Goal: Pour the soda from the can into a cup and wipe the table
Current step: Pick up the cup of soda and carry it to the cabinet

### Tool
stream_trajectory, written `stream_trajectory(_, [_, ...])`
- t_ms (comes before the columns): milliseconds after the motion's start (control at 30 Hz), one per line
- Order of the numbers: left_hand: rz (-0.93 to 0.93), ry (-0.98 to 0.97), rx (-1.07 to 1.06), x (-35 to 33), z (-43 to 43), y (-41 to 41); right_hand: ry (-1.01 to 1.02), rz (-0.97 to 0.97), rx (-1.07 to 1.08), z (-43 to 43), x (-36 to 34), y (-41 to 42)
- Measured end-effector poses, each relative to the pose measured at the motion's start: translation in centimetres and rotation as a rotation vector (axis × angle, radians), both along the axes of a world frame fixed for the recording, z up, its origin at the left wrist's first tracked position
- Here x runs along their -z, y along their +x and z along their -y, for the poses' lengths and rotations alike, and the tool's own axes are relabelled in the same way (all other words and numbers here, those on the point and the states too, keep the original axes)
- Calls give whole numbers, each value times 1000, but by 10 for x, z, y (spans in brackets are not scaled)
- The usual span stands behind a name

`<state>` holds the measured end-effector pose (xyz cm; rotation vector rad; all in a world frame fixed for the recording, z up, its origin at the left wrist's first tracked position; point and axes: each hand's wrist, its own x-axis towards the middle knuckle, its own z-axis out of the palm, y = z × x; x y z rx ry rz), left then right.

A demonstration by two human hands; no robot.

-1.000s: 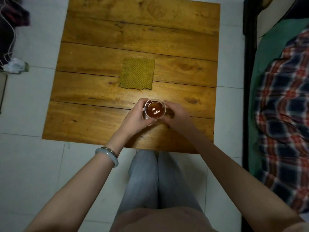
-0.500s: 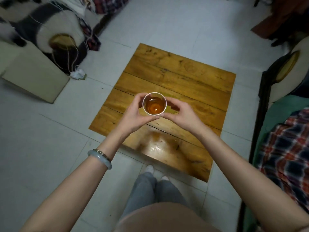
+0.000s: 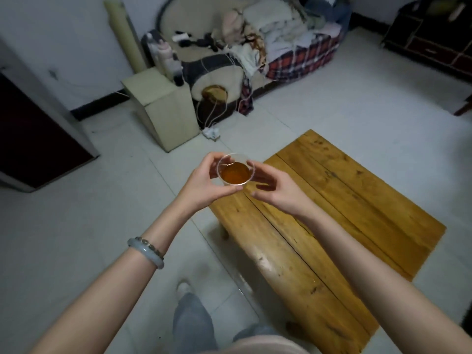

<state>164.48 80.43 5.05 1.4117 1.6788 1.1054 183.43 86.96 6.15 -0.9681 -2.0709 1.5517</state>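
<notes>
A: Where is the cup [image 3: 235, 169] right now?

B: Lifted clear of the desk [image 3: 339, 221], just off its near-left corner and partly over the floor. It is a clear cup, part-filled with amber soda, and the liquid surface looks close to level.

A: How is it held?

B: The left hand [image 3: 204, 182] has its fingers [image 3: 208, 159] curled around the cup's left side, thumb underneath toward the base. The right hand [image 3: 274, 186] cups the other side, its fingers closed lightly against the wall. Two hands probably because thin plastic flexes, and a spill would be easy.

A: And the rest of the task?

B: The pour looks done. The desk beside the cup shows no can or cloth, so I judge the wiping finished too, though I can't confirm that.
</notes>
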Motion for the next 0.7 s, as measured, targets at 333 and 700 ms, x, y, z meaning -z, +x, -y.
stream_trajectory(333, [16,-18,-284,-13,56,-167,-47,0,-264,9,-11,-190])
stream_trajectory(700, [62,2,-408,-21,73,-350,-100,-55,-342,13,-16,-390])
